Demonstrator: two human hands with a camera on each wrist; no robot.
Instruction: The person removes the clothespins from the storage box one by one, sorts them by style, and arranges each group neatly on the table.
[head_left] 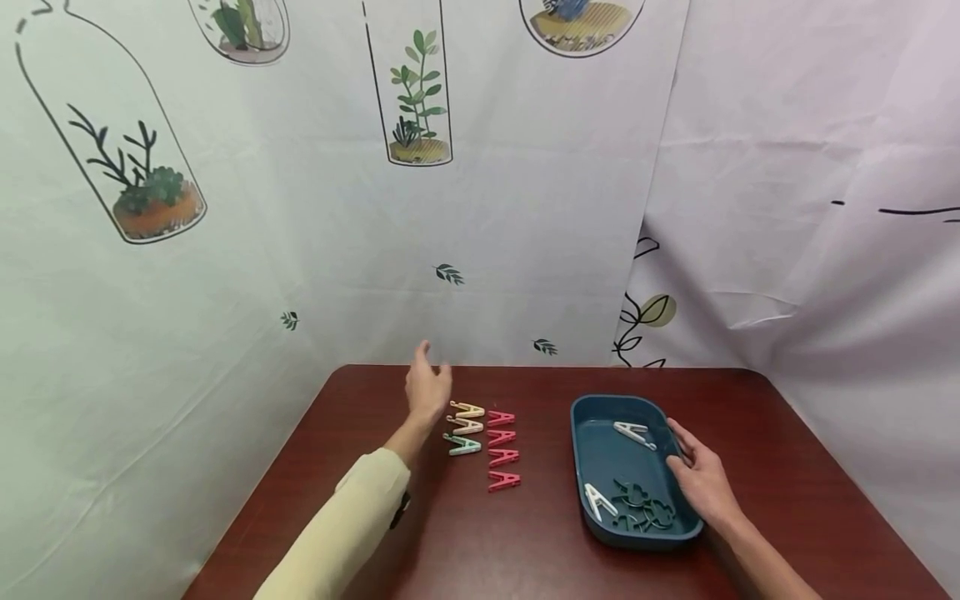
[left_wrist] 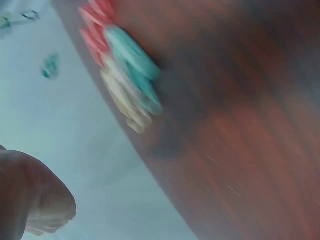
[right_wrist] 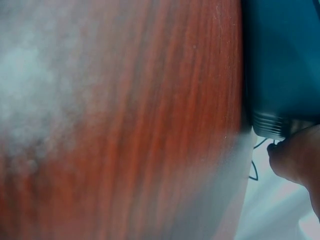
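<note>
Well, left hand (head_left: pixel 429 390): raised near the far edge of the table (head_left: pixel 536 550), just beside the yellow clips (head_left: pixel 467 426), thumb and fingers spread apart; I see nothing in its grasp, and how high it hangs I cannot tell.
Sleeve (head_left: pixel 348 517): pale, covering the left forearm almost to the wrist.
Right hand (head_left: pixel 703 479): pinching the right-hand rim of the tray (head_left: pixel 592 454), the thumb over the inner side.
Tray: dark blue, on the right part of the table, well apart from the two columns of clips.
White clips (head_left: pixel 632 430): two, lying in the tray, one toward the far end, the other against the wall at the near left corner.
Green bits (head_left: pixel 643 505): dark, heaped loosely at the tray's near end; too small to make out.
Left column: two yellow clips, then one green clip (head_left: pixel 463 447) nearest me.
Right column: four red clips (head_left: pixel 504 457), just beside the others.
Cloth (head_left: pixel 315 208): white, hung behind the table, printed with jarred plants.
</note>
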